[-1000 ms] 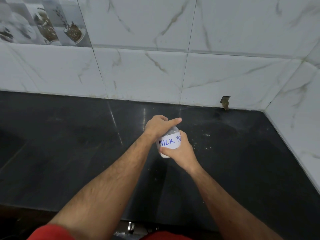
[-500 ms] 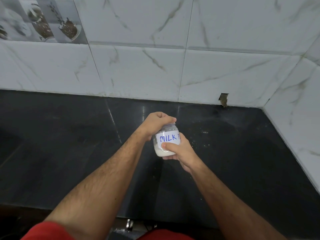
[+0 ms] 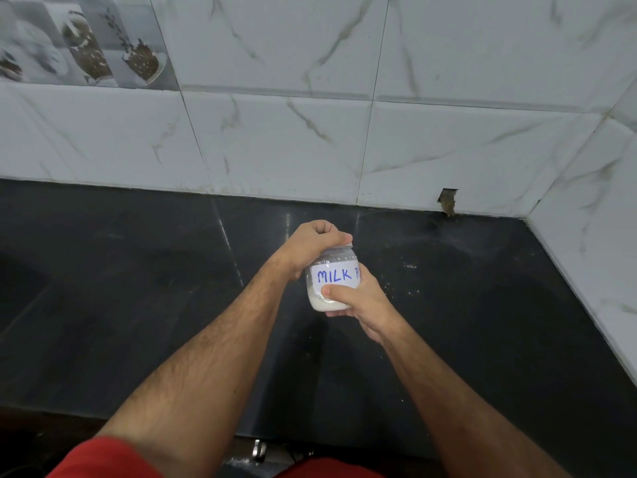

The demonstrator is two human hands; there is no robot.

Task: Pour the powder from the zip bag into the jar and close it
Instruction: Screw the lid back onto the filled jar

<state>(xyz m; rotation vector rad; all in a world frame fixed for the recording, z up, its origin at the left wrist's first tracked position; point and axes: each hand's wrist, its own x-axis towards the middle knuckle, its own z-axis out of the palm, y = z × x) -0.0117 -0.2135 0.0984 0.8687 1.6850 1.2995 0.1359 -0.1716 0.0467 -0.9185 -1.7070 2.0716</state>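
- The tabletop [image 3: 138, 305] is a dark, glossy stone slab, meeting a white marbled tile wall at the back and right (one tile chipped at its base).
- Scattered white specks [image 3: 410, 267] lie on it near the right rear.

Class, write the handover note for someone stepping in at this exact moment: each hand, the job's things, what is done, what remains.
Left hand: gripping the top of the jar, lid hidden under it.
Right hand: holding the jar by its body, above the black counter.
Done: white powder lies in the jar. Zip bag not in view.
Left: confirm the lid is tight, set the jar down.
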